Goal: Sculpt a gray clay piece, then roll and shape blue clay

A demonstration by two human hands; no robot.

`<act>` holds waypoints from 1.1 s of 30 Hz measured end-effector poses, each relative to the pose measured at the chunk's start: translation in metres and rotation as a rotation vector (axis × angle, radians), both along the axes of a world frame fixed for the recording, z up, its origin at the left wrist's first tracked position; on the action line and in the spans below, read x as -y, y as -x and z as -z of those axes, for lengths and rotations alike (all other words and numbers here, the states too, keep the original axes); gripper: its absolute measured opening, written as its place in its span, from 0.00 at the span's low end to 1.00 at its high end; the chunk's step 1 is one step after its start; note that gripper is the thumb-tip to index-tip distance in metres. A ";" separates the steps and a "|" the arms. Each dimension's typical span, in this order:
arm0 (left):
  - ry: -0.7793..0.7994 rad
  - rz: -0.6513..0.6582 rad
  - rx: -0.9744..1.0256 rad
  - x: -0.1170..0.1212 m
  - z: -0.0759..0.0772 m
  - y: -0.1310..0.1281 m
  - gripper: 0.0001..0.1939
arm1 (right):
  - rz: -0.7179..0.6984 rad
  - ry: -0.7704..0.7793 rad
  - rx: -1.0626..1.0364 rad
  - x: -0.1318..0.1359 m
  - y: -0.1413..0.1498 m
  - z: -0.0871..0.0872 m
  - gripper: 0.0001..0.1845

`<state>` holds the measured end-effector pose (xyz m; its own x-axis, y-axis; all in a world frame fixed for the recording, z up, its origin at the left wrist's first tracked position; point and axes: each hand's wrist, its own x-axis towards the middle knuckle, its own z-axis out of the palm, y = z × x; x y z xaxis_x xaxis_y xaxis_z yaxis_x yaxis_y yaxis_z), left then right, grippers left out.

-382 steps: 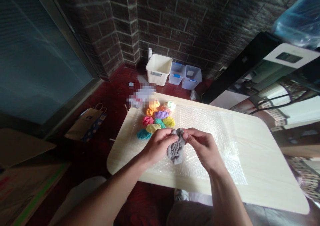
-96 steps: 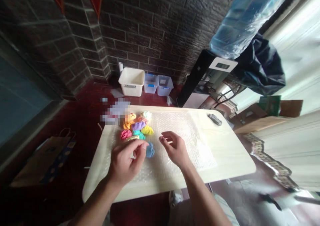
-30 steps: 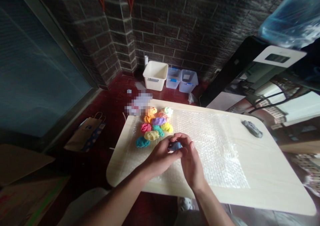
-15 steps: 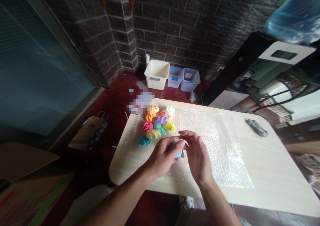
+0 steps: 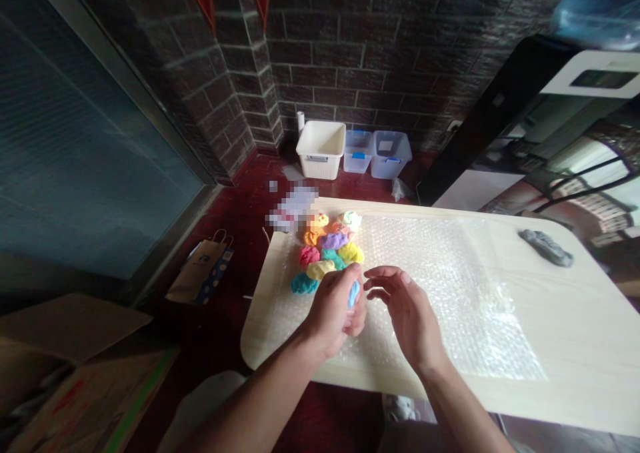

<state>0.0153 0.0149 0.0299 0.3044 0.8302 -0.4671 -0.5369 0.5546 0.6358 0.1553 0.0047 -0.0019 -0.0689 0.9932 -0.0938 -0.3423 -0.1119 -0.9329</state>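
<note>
In the head view, the person's left hand (image 5: 334, 313) is wrapped around a small, light-blue, soft-looking lump of clay-like material (image 5: 353, 294), which shows only between the thumb and the curled fingers, above a sheet of clear bubble wrap (image 5: 450, 293) on a pale wood-grain table (image 5: 595, 346) with rounded corners. The right hand (image 5: 411, 309) is just beside it, fingers loosely bent and spread, holding nothing. Close beyond the left hand sit a rounded teal lump (image 5: 304, 283) and a pale-yellow oblong lump (image 5: 321, 269), with a crumpled purple lump (image 5: 335, 241) further back in the same cluster; a long, ridged grey lump (image 5: 545, 247) lies well apart on bare wood. If the left fist squeezed too hard, the blue lump would probably flatten or ooze between the fingers; too slack a hold could let it drop onto the bubble wrap, whose bubbles might dent it. A forward drift of the left knuckles could press the pale-yellow lump, smearing colours together if both are tacky.
</note>
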 end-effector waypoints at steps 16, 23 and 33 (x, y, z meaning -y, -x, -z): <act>-0.023 -0.010 -0.231 0.006 0.013 -0.009 0.35 | -0.128 -0.129 0.247 0.010 0.002 -0.011 0.19; 0.040 0.060 -0.198 0.000 0.020 -0.004 0.38 | -0.168 -0.275 0.375 0.009 0.004 -0.013 0.24; -0.228 0.240 -0.014 -0.005 0.021 0.007 0.23 | 0.081 -0.127 0.165 -0.007 -0.017 0.004 0.19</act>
